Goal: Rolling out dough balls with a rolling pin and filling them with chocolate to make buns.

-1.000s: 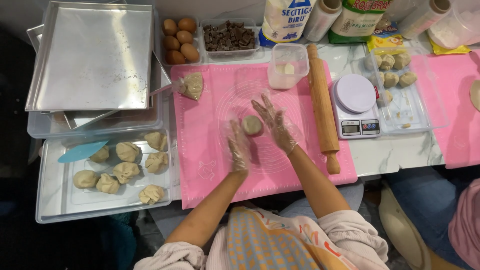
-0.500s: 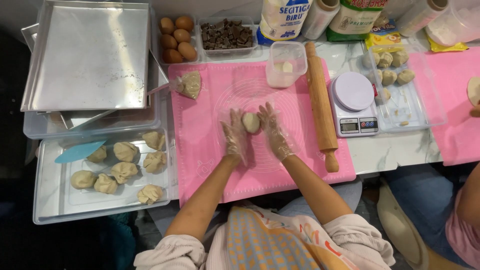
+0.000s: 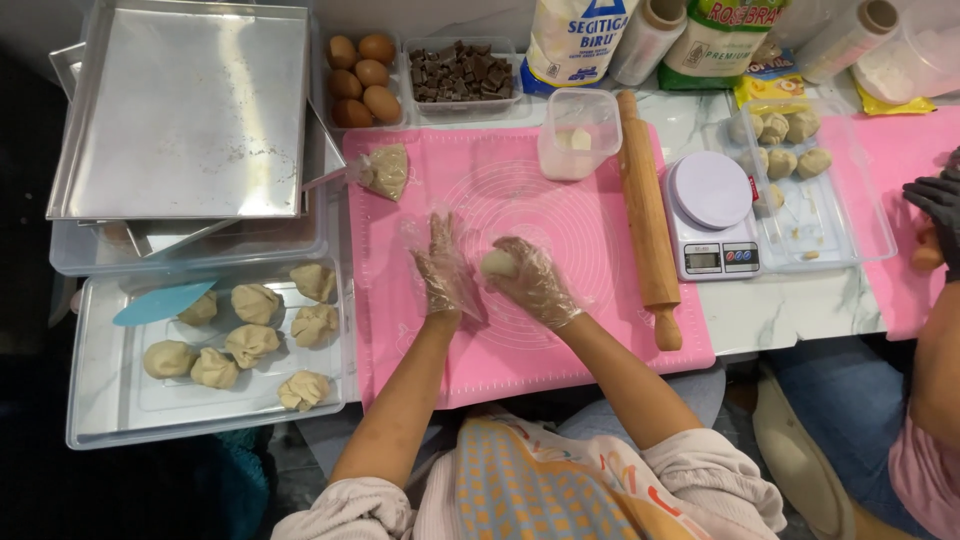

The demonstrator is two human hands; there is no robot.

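1. Dough ball [image 3: 497,263] mid-frame, sitting over the pink mat [image 3: 600,330].
2. Cupped between left hand [image 3: 443,270] and right hand [image 3: 535,282], both gloved, pressed close around it.
3. Probably touching the mat, hard to tell.

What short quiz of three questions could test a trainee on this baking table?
1. True or false: the rolling pin lies on the pink mat, to the right of both hands.
2. What is between the left hand and the right hand? A) an egg B) a dough ball C) a spatula
3. How many eggs are in the tray at the top?

Key: 1 true; 2 B; 3 five.
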